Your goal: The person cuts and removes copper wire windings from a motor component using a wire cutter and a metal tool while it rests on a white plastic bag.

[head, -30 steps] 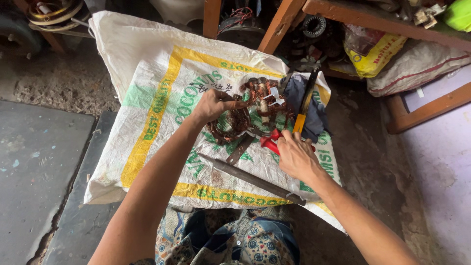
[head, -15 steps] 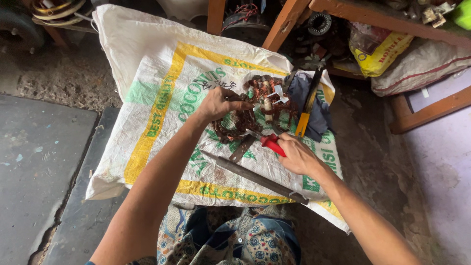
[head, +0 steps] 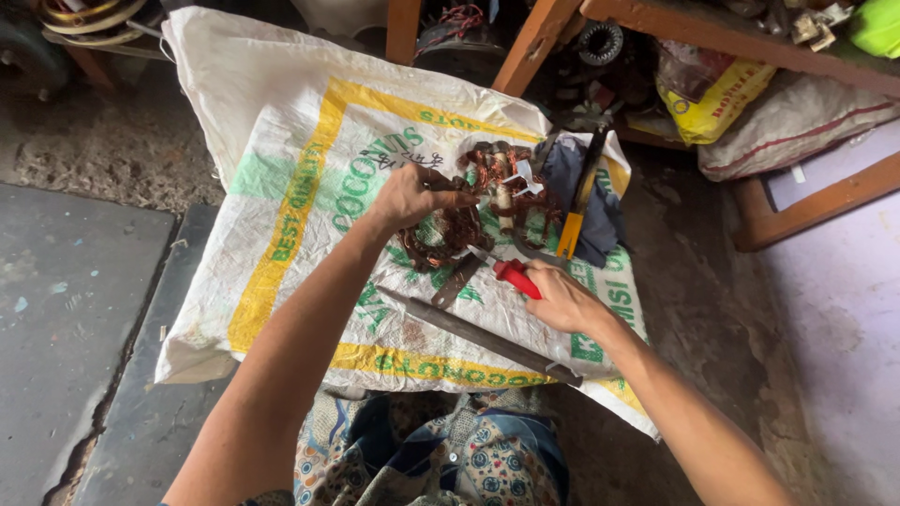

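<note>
My left hand (head: 412, 195) grips a tangle of brown copper winding wire (head: 487, 201) that lies on a white woven sack (head: 281, 141) spread on the floor. My right hand (head: 561, 298) is closed on the red handles of a pair of pliers (head: 514, 276), whose jaws point toward the wire. A long dark metal file (head: 478, 333) lies on the sack just below both hands. A yellow-handled tool (head: 574, 225) rests on a dark blue cloth (head: 605, 211) to the right of the wire.
Wooden legs of a bench (head: 525, 42) stand behind the sack, with a yellow bag (head: 717, 98), a grey sack (head: 797, 117) and metal motor parts (head: 600, 42) under it. A concrete slab (head: 66, 309) lies at the left. My patterned clothing (head: 450, 450) shows at the bottom.
My left hand has pulled the wire tangle slightly left. My right hand with the red pliers has shifted a little down and right.
</note>
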